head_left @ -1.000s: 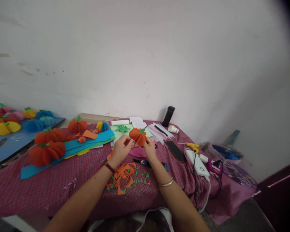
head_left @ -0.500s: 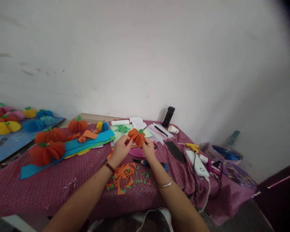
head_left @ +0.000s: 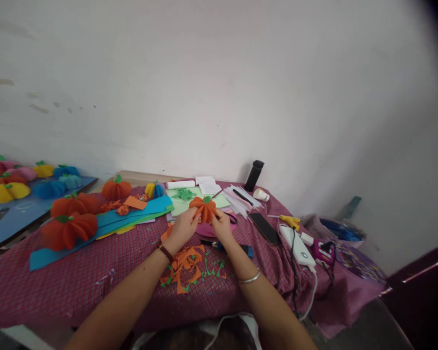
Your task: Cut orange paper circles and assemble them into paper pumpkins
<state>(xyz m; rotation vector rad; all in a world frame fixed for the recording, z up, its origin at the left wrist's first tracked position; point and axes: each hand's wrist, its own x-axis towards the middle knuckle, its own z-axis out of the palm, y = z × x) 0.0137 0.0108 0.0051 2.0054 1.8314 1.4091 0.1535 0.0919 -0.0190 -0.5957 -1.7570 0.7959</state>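
Observation:
Between my hands is a small orange paper pumpkin [head_left: 203, 210] with fanned folds and a green leaf on top. My left hand [head_left: 185, 225] pinches its left side. The fingers of my right hand [head_left: 222, 225] are closed on its right edge. Below the pumpkin lies a pink round piece [head_left: 207, 229], partly covered by my hands. The dark handle of what looks like scissors [head_left: 232, 218] shows just right of my right hand. Orange paper scraps [head_left: 188, 265] and green snippets [head_left: 213, 268] lie between my forearms.
Finished orange paper pumpkins [head_left: 70, 230] and blue paper strips [head_left: 131, 217] lie to the left. More coloured pumpkins stand on a blue board [head_left: 7, 218]. At right are a phone [head_left: 264, 228], a black bottle [head_left: 254, 176], a yellow glue gun [head_left: 290, 221] and a white corded power strip [head_left: 297, 245].
The pumpkin has turned in my hands, so its folds and leaf now face more toward me. It has shifted slightly left and down. Both hands keep their hold.

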